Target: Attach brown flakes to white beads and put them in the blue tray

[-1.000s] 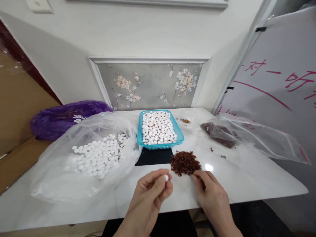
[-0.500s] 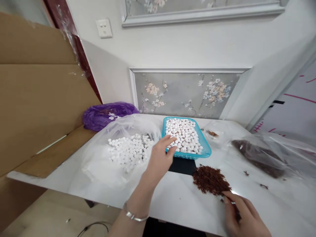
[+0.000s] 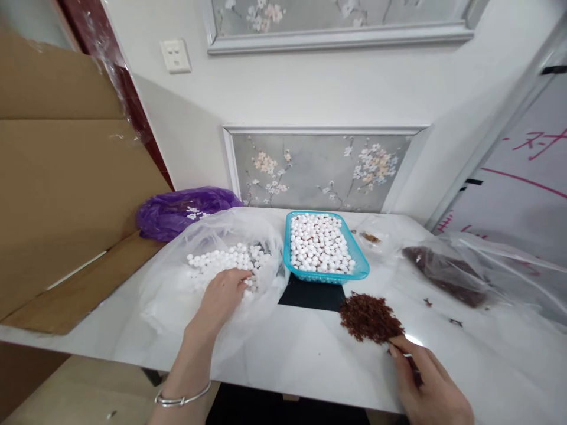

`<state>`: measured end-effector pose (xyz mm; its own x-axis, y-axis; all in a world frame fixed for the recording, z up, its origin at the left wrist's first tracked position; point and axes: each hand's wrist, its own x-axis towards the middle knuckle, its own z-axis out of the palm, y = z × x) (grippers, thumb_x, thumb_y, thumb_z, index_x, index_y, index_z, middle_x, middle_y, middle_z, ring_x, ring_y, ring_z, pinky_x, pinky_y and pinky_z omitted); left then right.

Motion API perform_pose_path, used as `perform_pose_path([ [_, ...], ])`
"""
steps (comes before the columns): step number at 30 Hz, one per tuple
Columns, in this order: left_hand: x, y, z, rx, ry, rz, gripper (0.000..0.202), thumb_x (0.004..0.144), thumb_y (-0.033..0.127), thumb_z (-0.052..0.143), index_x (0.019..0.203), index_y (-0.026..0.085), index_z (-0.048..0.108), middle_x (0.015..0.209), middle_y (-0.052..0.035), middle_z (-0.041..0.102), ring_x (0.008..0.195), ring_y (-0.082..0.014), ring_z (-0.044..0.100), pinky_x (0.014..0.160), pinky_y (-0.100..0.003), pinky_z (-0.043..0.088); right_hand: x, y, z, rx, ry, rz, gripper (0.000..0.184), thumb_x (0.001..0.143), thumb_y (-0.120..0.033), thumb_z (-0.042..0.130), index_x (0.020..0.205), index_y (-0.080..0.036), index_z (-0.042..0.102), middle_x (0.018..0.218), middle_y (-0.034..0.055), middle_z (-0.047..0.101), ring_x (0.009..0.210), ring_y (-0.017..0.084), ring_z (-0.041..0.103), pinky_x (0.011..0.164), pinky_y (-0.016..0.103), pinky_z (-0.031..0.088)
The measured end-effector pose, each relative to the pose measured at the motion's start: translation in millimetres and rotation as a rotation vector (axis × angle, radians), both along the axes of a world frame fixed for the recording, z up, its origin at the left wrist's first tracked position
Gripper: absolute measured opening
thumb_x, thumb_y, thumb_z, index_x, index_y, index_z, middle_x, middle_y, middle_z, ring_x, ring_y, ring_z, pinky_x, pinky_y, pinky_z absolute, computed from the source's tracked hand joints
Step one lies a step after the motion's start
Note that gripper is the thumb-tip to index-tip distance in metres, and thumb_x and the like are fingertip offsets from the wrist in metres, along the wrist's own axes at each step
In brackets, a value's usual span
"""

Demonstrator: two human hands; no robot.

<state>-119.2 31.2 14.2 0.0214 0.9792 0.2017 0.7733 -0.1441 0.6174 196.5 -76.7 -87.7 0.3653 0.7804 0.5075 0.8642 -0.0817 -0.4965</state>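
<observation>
My left hand (image 3: 221, 292) reaches into a clear plastic bag (image 3: 177, 283) of small white beads (image 3: 221, 260), its fingers curled among them; whether it holds one I cannot make out. My right hand (image 3: 425, 383) rests at the near edge of a pile of reddish-brown bits (image 3: 368, 317), fingers pinched together on something thin and dark I cannot name. A turquoise basket (image 3: 349, 274) filled with white beads stands just behind the pile, in the middle of the white table (image 3: 310, 366).
A purple bag (image 3: 177, 209) with a few white beads lies at the back left. A clear zip bag (image 3: 478, 271) with more brown bits lies at the right. Cardboard (image 3: 66, 195) leans at the left. A small clear bag (image 3: 376, 236) sits behind the basket.
My left hand carried a white bead to the turquoise basket, then moved left into the clear bag of beads. My right hand stayed at the brown pile. The view swung left.
</observation>
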Motion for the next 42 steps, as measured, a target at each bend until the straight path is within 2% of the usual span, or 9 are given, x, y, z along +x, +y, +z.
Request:
perform_pose_path([
  [5,26.5,-21.8,11.6,0.012,-0.212,-0.027,0.023,0.081,0.029,0.053,0.096,0.021,0.068,0.097,-0.0063,0.07,0.088,-0.0232,0.062,0.078,-0.032,0.045,0.4,-3.0,1.2,0.021,0.183,0.114,0.032,0.086,-0.048,0.043,0.087,-0.024,0.064,0.092,0.0051,0.068,0.068,0.019,0.063,0.065,0.029,0.05],
  [8,53.1,-44.1,11.5,-0.27,-0.725,-0.177,0.017,0.077,0.031,0.064,0.088,0.02,0.07,0.077,-0.0034,0.07,0.075,-0.0168,0.062,0.069,-0.025,0.048,-7.1,-4.0,4.4,0.004,0.362,0.252,0.023,0.081,-0.043,0.055,0.085,-0.023,0.067,0.089,0.0048,0.07,0.077,0.021,0.065,0.068,0.026,0.052],
  [10,71.2,-56.4,5.7,-0.501,-1.083,-0.237,0.012,0.073,0.027,0.069,0.082,0.018,0.071,0.07,-0.0017,0.066,0.067,-0.0117,0.06,0.065,-0.02,0.048,-19.3,-4.6,12.4,-0.015,0.503,0.333,0.019,0.08,-0.039,0.058,0.085,-0.022,0.067,0.085,0.0049,0.07,0.073,0.02,0.066,0.065,0.025,0.053],
  [12,86.1,-63.4,-4.4,-0.649,-1.3,-0.239,0.011,0.071,0.023,0.072,0.08,0.018,0.07,0.072,-0.0003,0.064,0.064,-0.0075,0.058,0.062,-0.016,0.046,-34.6,-4.2,24.4,-0.053,0.694,0.38,0.02,0.081,-0.037,0.058,0.091,-0.021,0.064,0.082,0.0044,0.068,0.066,0.017,0.064,0.061,0.024,0.052],
  [15,101.3,-64.5,-23.1,-0.753,-1.464,-0.238,0.009,0.074,0.023,0.07,0.081,0.017,0.068,0.073,0.0004,0.06,0.062,-0.0053,0.055,0.06,-0.015,0.045,-53.8,-1.1,41.8,-0.095,0.918,0.45,0.018,0.083,-0.038,0.056,0.078,-0.021,0.058,0.063,-0.0012,0.059,0.06,0.014,0.057,0.058,0.021,0.048],
  [19,111.0,-61.4,-40.7,-0.784,-1.495,-0.257,0.015,0.082,0.027,0.061,0.077,0.014,0.066,0.067,0.0008,0.055,0.06,-0.005,0.051,0.06,-0.015,0.044,-65.4,3.4,52.7,-0.177,1.05,0.529,0.022,0.083,-0.038,0.057,0.072,-0.019,0.057,0.061,-0.0017,0.056,0.06,0.013,0.053,0.059,0.021,0.044],
  [25,115.0,-64.8,-46.6,-0.735,-1.518,-0.294,0.022,0.084,0.029,0.058,0.073,0.012,0.065,0.065,-0.0004,0.055,0.058,-0.0065,0.048,0.057,-0.017,0.04,-79.0,6.4,59.6,-0.1,1.197,0.568,0.02,0.081,-0.036,0.059,0.071,-0.02,0.058,0.064,-0.002,0.057,0.062,0.013,0.054,0.061,0.022,0.045],
  [34,115.8,-66.9,-52.3,-0.683,-1.485,-0.211,0.011,0.073,0.024,0.071,0.074,0.013,0.07,0.065,0.0,0.058,0.057,-0.0061,0.047,0.06,-0.018,0.041,-85.0,6.3,58.7,0.009,0.969,0.575,0.016,0.085,-0.029,0.056,0.072,-0.021,0.056,0.068,-0.0005,0.055,0.064,0.014,0.056,0.06,0.022,0.046],
  [42,114.5,-68.5,-52.6,-0.663,-1.443,-0.244,0.01,0.074,0.023,0.07,0.074,0.013,0.07,0.064,0.0004,0.057,0.058,-0.0067,0.046,0.062,-0.019,0.04,-83.6,5.9,59.4,0.009,0.884,0.579,0.014,0.085,-0.027,0.055,0.073,-0.02,0.056,0.068,-0.0003,0.055,0.063,0.013,0.054,0.057,0.023,0.045],
])
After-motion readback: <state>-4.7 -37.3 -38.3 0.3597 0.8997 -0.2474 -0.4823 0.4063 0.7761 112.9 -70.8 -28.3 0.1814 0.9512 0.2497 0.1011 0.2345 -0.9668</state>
